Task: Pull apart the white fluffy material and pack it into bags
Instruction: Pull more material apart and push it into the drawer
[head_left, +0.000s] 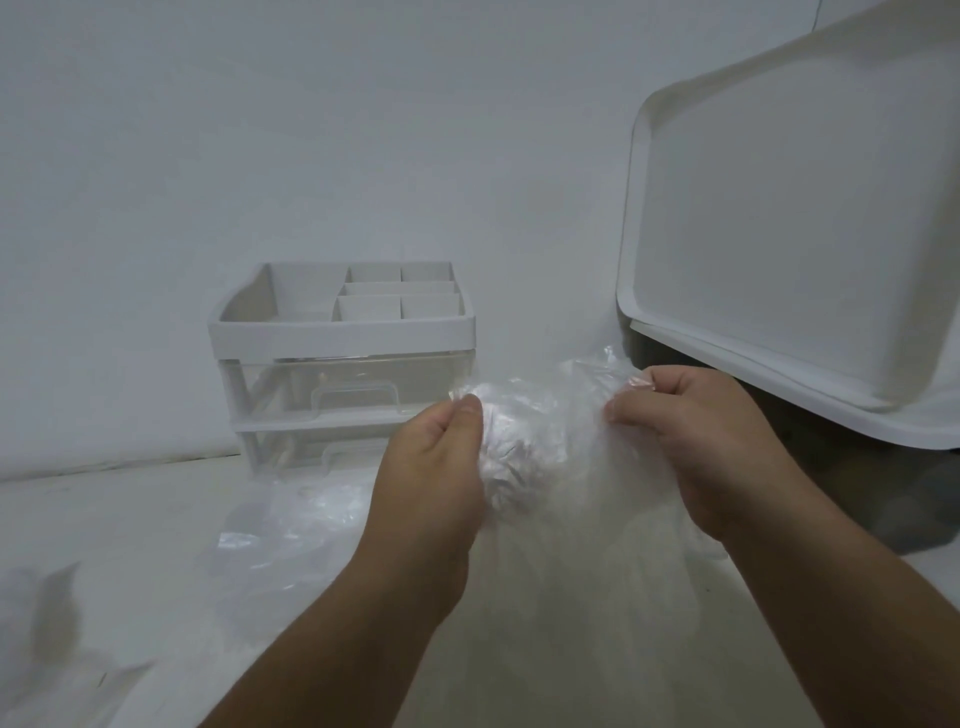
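Standing behind the pinched bag (550, 441): drawer organiser (343, 332) left, white tray (779, 208) right.

**Soft, Dim Light Over a Pale Scene**

Flat, diffuse light is filling the frame, leaving the white wall (363, 130) looking grey-blue and a little underexposed. No hard shadows are falling. Only a dark patch is sitting beneath the white tray (779, 208) at the right. Small glints are showing on the clear plastic bag (550, 431) and on the transparent drawer fronts of the drawer organizer (343, 332). The whole picture is looking soft and slightly noisy. Wide-angle distortion is bending the tray's edges, and the desk (130, 519) is smearing into blur at the lower left corner.
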